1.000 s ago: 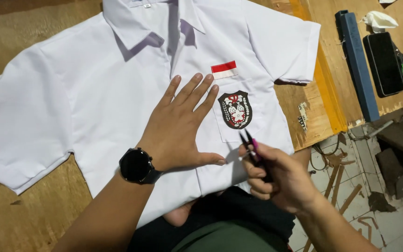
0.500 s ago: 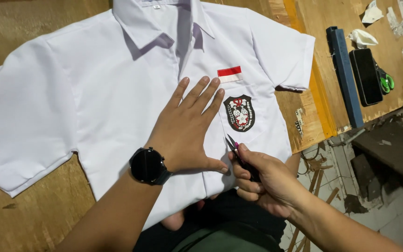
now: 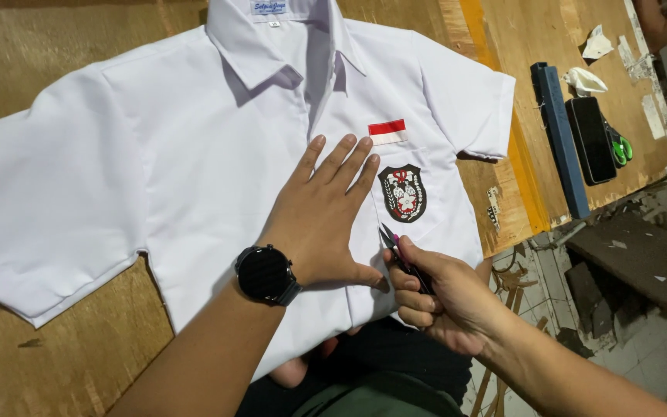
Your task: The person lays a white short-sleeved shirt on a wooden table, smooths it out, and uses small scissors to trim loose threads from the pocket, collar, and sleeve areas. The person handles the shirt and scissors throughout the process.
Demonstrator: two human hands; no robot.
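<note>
So your white short-sleeved shirt (image 3: pixel 194 154) is spread flat, front up, on the wooden counter (image 3: pixel 63 363), collar at the far edge and hem hanging over the near edge toward your lap. Your left hand (image 3: pixel 322 220) lies flat on it, fingers spread and grip fully open, palm pressing the cloth just left of the chest pocket; there's a black round watch (image 3: pixel 265 275) on that wrist. Your right hand (image 3: pixel 434 297) has its grip curled shut around a small dark snipping tool with a bit of pink on it (image 3: pixel 395 249), tip pointing up at the pocket just below the badge. That badge (image 3: pixel 403 193) is a black shield-shaped patch with red and white in it, sewn on the pocket. Right above it sits a little rectangular patch (image 3: pixel 387 132), red on top, white below. A small white label (image 3: pixel 269 8) with blue print is inside the collar. Off to your right on the counter: a long blue bar (image 3: pixel 557 139), a black phone (image 3: pixel 590 139) beside it, green-handled scissors (image 3: pixel 621 147), and two crumpled white scraps (image 3: pixel 584 79).
</note>
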